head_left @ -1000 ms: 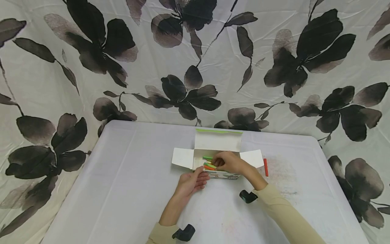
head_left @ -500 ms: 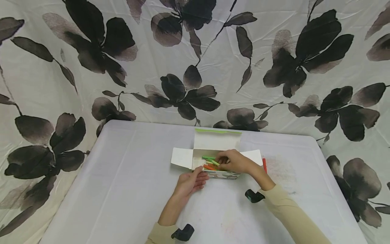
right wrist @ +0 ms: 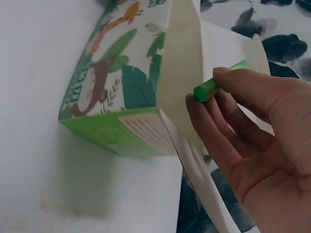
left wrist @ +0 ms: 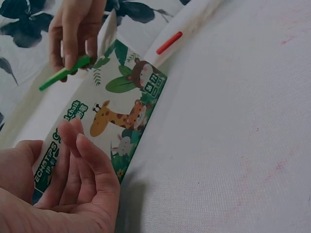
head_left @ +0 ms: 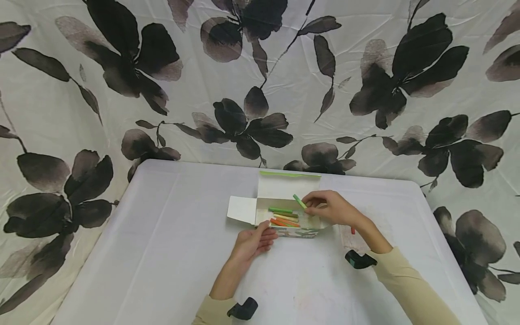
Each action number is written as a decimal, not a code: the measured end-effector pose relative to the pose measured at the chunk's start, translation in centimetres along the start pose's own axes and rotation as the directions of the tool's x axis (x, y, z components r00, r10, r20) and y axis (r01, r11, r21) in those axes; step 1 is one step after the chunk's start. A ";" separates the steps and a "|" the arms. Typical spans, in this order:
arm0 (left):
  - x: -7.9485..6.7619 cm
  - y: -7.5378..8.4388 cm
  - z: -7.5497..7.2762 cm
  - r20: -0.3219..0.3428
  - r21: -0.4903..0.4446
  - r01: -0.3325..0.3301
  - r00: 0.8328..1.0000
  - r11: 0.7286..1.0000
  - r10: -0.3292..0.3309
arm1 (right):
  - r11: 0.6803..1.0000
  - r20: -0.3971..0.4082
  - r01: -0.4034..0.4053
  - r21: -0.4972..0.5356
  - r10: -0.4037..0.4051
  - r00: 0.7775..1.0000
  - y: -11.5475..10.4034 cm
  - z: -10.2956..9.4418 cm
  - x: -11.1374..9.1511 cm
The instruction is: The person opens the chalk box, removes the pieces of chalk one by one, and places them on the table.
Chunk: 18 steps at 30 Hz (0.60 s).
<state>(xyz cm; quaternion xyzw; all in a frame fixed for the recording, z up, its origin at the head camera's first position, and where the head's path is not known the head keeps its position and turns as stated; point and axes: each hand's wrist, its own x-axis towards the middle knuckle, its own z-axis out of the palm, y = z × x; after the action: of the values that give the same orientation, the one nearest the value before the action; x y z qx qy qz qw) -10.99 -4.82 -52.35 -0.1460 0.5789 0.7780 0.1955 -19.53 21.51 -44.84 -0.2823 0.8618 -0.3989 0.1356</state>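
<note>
My right hand [head_left: 333,207] pinches a green chalk stick [head_left: 299,201] between thumb and fingertips, raised above the right end of an opened chalk box [head_left: 294,232]. In the right wrist view the round end of the stick [right wrist: 204,92] points past the fingertips. My left hand [head_left: 249,246] is at the box's front left corner, thumb by the rim, fingers loosely bent before the animal-printed front [left wrist: 114,116]. Whether it bears on the box is hard to tell. Inside lie several sticks, among them a green chalk stick [head_left: 280,210] and orange chalk sticks [head_left: 278,222].
A red chalk stick [left wrist: 169,42] lies on the white-covered table [head_left: 183,225], right of the box; my right arm partly hides it in the head view. The box's lid [head_left: 289,186] stands up at the back, and its left flap [head_left: 242,209] spreads outward.
My right hand has risen out of the box and moved right, taking a green chalk stick with it. More sticks inside the box now show. The left hand has stayed put.
</note>
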 end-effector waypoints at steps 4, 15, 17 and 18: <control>-0.1 0.1 0.0 0.003 0.001 -0.003 1.000 1.000 0.003 | 1.000 -0.048 -0.018 0.020 0.018 0.999 0.2 -1.1 -0.7; -0.2 0.1 -0.1 0.009 0.007 -0.006 1.000 1.000 0.006 | 0.988 -0.150 -0.119 0.095 0.132 0.980 0.6 -4.0 -3.1; -0.2 0.1 -0.1 0.006 0.006 -0.002 1.000 1.000 0.002 | 0.984 -0.166 -0.149 0.099 0.164 0.972 0.7 -4.4 -3.6; -0.2 0.1 -0.1 0.005 0.006 -0.002 1.000 1.000 0.002 | 0.981 -0.174 -0.166 0.102 0.181 0.968 0.8 -4.6 -3.9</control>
<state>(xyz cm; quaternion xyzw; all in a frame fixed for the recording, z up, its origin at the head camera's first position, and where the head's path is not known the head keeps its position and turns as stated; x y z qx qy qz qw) -10.80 -4.97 -52.21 -0.1426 0.5810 0.7768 0.1966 -18.86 27.05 -42.49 -0.1620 0.8740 -0.4466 0.1025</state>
